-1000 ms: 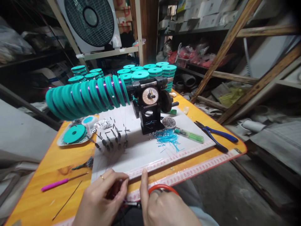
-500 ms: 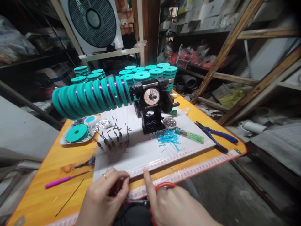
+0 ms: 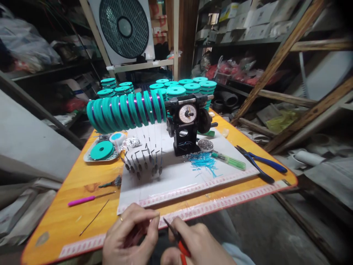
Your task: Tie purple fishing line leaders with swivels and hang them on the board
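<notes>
My left hand, with a ring on one finger, is closed in a pinch at the near table edge. Whatever sits between its thumb and fingertip is too fine to make out. Red-handled scissors are held in my right hand, their dark tips angled up-left, just right of the pinch and apart from it. Beyond both hands, a row of teal foam spools wound with purple line sits on a black hand-cranked winder. Thin lines with small dark pieces hang below the spools onto the white board.
Blue pliers, a green tube, thin blue pieces and a dish of beads lie right. A pink-handled hook, a thin rod and a tray lie left. Spool stacks stand behind; measuring tape lines the edge.
The index finger of my right hand has come off the board's edge, and the scissors have swung up with tips towards my left hand. The whole view has shifted, moving the table rightward.
</notes>
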`<state>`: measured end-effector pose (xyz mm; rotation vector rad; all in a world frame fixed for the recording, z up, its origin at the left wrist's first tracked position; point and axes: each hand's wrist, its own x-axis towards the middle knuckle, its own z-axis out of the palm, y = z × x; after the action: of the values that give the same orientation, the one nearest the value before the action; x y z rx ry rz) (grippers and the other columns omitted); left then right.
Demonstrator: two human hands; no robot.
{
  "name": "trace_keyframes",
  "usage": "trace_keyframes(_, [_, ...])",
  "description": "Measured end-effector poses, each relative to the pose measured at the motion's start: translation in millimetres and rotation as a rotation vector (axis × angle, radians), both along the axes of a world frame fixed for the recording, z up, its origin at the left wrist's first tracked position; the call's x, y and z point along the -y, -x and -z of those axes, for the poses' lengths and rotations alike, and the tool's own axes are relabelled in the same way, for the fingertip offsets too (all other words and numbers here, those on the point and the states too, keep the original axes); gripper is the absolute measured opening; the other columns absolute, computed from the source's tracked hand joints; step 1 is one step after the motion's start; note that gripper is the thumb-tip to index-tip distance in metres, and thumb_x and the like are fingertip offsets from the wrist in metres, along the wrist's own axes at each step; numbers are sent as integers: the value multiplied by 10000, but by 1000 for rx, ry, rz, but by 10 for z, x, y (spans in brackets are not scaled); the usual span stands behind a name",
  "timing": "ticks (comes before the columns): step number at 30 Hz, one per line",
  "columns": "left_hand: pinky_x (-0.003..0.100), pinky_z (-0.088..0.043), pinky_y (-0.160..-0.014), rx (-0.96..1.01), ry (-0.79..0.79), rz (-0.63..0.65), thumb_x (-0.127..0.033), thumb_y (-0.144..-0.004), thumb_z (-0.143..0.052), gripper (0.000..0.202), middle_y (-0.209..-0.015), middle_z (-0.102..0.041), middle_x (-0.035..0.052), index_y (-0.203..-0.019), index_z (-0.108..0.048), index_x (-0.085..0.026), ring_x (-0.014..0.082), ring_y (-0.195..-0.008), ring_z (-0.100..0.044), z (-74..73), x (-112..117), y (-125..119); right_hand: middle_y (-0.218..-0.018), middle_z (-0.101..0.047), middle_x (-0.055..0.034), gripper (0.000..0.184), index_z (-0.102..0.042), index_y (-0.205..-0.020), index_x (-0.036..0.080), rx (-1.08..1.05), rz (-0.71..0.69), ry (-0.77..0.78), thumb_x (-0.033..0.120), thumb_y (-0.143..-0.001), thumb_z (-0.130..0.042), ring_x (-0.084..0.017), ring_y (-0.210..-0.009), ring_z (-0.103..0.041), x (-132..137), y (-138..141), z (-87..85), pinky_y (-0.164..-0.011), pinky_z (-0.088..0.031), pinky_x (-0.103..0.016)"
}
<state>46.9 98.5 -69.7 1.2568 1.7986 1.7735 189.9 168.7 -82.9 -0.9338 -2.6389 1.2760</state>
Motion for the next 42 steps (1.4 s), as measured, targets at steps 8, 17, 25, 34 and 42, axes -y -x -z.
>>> trace_keyframes(8, [174, -454, -529, -31, -3, 45, -158, -816, -679, 98, -673, -589, -27, -793, -721, -244, 106, -602, -571, 53, 38, 51, -838, -721, -42, 180, -587, -968, 179, -94, -36, -49, 216, -827, -692, -158, -710, -668, -22, -5, 18, -624, -447, -181])
trace_keyframes(17, [167, -454, -517, -69, 28, 89, -160, -837, -666, 97, -682, -582, -11, -807, -728, -230, 107, -605, -565, 56, 41, 89, -746, -666, -16, 172, -604, -971, 175, -197, -4, 90, 332, -903, -622, -124, -622, -590, -13, -10, 129, -611, -451, -177])
trace_keyframes(25, [180, -456, -508, -248, 96, 156, -165, -864, -649, 197, -725, -595, -3, -1032, -725, -234, 106, -581, -572, 132, 3, 203, -568, -558, 70, 218, -611, -1122, 199, -639, 107, -111, 216, -912, -557, -59, -425, -447, 38, 53, 67, -478, -390, -128])
trace_keyframes(34, [182, -429, -552, -186, 8, 176, -83, -841, -579, 313, -742, -611, -29, -1040, -720, -281, 103, -624, -569, 118, -60, 129, -745, -679, 18, 369, -592, -1177, 207, -734, 43, -216, 124, -827, -509, -78, -500, -577, -26, 263, 25, -502, -445, -129])
trace_keyframes(42, [204, -395, -516, -220, 83, 176, -84, -817, -577, 282, -707, -583, -9, -996, -735, -235, 114, -586, -545, 119, -80, 132, -641, -606, 5, 164, -639, -914, 166, -630, 54, -133, 186, -884, -479, -91, -491, -503, -66, 187, -23, -483, -389, -169])
